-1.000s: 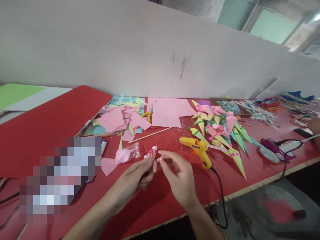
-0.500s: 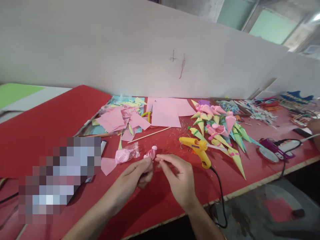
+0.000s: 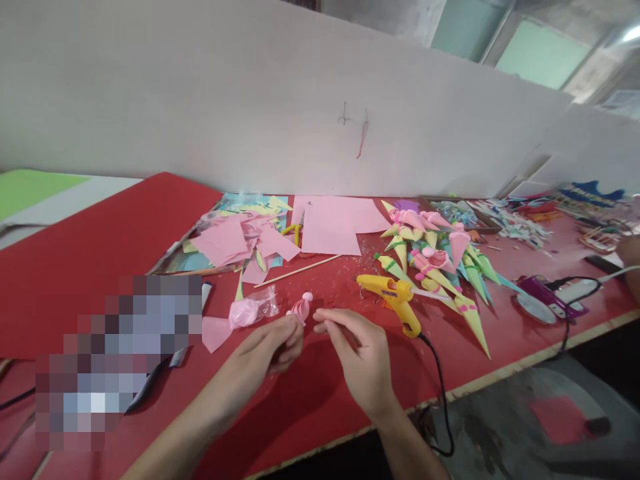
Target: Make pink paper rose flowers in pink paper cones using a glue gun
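My left hand (image 3: 280, 343) is closed around a small pink swirled piece (image 3: 301, 309) topped by a pink ball; its lower part is hidden in my fingers. Just to the right, my right hand (image 3: 355, 347) has thumb and fingertips pinched together, apart from the piece; what they hold, if anything, is too small to tell. A lump of pink clay in clear plastic (image 3: 245, 312) lies left of the swirled piece. On the right rests a yellow glue gun (image 3: 397, 301) with its cord trailing off the table edge.
Several finished paper cones (image 3: 435, 257) are heaped behind the glue gun. Pink sheets (image 3: 330, 227) and paper scraps (image 3: 225, 239) lie at the back. A thin stick (image 3: 297, 271) crosses the red table (image 3: 270, 413). Another person's hand (image 3: 629, 257) shows at far right.
My right hand has drawn slightly away from the pink piece, widening the gap. My left hand still grips the piece, which is turned a little.
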Demonstrator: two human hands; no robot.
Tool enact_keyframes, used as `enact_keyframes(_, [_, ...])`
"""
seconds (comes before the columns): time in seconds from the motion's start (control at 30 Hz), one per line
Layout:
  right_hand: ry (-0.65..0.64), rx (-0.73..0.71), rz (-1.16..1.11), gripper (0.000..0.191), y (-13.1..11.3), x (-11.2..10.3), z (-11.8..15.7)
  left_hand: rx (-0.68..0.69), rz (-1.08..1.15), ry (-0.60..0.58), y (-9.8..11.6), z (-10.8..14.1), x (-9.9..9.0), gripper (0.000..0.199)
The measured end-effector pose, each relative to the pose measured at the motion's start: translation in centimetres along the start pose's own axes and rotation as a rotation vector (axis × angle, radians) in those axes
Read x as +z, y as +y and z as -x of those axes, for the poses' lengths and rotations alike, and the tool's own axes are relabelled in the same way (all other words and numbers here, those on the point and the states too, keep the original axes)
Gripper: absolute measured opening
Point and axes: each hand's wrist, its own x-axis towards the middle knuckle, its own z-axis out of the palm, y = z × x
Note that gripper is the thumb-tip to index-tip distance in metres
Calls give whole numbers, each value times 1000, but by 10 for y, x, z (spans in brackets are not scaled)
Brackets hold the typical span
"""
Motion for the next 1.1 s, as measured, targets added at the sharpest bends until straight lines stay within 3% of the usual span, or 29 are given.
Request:
enact_keyframes(0.2, [68, -55, 112, 17, -2, -2, 1, 134, -310, -45, 5, 4, 0, 32])
enact_keyframes(0.33, [73, -59, 113, 23, 0, -2, 1, 92, -211, 40, 1, 3, 2, 44])
enact_keyframes(0.47, [57, -21, 74, 13, 2, 0, 3, 42, -119, 65, -1, 3, 3, 37])
enact_keyframes(0.63, [151, -83, 158, 5, 2, 0, 3, 100, -247, -17, 0, 5, 1, 24])
enact_keyframes(0.77, [66, -49, 98, 14, 0, -1, 2, 165, -314, -14, -1, 5, -3, 21])
enact_keyframes(0.87, [38, -47, 82, 15, 0, -2, 2, 213, -336, 30, -3, 4, -6, 28])
enact_keyframes(1.0, [102, -56, 110, 9, 1, -1, 2, 238, -351, 66, -5, 3, -9, 48])
enact_keyframes(1.1, [98, -8, 59, 7, 4, -1, 2, 232, -285, 142, -5, 3, -9, 46])
